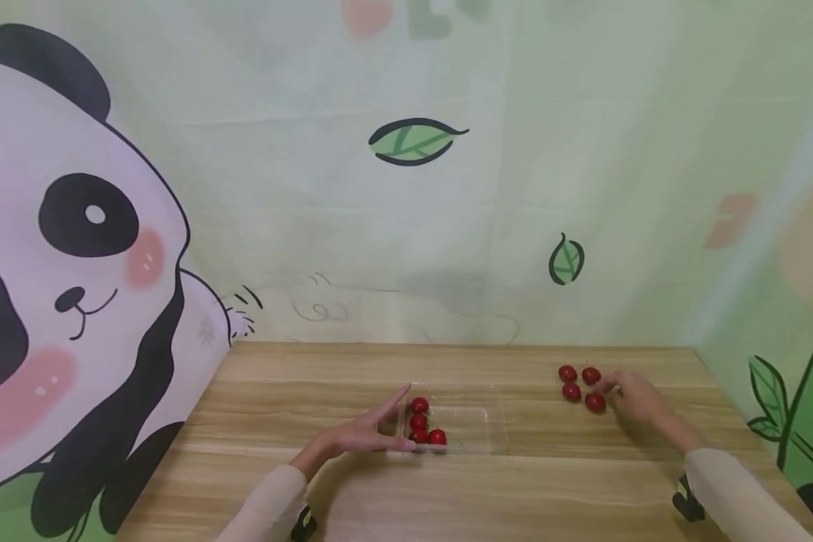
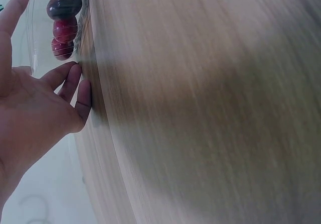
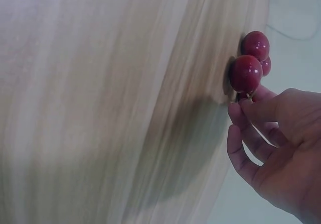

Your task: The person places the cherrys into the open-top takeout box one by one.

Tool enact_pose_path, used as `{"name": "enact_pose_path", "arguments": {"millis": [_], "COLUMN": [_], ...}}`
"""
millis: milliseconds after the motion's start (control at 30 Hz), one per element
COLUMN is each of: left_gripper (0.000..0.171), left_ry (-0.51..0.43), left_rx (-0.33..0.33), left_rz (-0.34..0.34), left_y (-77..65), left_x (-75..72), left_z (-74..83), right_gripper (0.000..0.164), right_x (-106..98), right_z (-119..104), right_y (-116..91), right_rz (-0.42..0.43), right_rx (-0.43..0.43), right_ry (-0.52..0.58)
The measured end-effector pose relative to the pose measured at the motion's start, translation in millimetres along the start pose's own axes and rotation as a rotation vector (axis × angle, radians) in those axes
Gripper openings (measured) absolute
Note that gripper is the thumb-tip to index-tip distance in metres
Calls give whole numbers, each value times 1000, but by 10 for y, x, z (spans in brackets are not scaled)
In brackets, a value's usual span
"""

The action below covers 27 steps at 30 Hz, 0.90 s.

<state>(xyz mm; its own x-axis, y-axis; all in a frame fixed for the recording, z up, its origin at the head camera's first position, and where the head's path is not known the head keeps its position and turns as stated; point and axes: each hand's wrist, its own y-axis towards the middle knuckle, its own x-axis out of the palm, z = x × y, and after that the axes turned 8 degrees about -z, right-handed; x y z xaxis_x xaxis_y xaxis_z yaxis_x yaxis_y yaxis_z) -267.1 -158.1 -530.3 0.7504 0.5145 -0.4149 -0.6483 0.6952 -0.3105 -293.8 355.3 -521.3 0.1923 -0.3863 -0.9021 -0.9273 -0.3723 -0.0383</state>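
A clear plastic box (image 1: 497,430) lies on the table with several red cherries (image 1: 418,422) along its left side and near left corner. My left hand (image 1: 352,435) touches the box's left end, thumb along the near wall and a straight finger reaching to the far corner; its other fingers bend near the tabletop in the left wrist view. To the right, several more cherries (image 1: 571,392) sit in a loose cluster. My right hand (image 1: 637,399) pinches the stem of the nearest cherry (image 3: 246,74) between thumb and fingertips. That cherry partly hides the others in the right wrist view.
The wood-grain table (image 1: 535,497) ends at a backdrop (image 1: 583,173) printed with a panda and leaves. Bare tabletop lies between the box and the cherry cluster. A dark wrist device (image 1: 687,500) sits below the right sleeve.
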Motion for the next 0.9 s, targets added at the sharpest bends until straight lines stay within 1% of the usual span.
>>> {"name": "enact_pose_path", "arguments": {"millis": [200,400,633,700,900], "left_gripper": [111,110,108,106,109], "left_ry": [-2,3,-2,-3,5], "left_rx": [-1,-5,-4,-2,-5], "left_rz": [5,2,-1,-2,-4], "left_y": [5,13,10,9,8], "left_x": [-9,-3,7,8,2], "left_z": [1,7,4,8,27], "right_gripper": [13,13,6,5,5], "right_x": [4,19,-6,-14,-5], "right_z": [5,-3,-34,-37,8], "right_y": [-10,-59,-111,-119,-151], "right_rz": [-4,2,11,6,35], "right_rx": [22,27,36,32,-35], "right_ry": [-7,8,9,4,-15]}}
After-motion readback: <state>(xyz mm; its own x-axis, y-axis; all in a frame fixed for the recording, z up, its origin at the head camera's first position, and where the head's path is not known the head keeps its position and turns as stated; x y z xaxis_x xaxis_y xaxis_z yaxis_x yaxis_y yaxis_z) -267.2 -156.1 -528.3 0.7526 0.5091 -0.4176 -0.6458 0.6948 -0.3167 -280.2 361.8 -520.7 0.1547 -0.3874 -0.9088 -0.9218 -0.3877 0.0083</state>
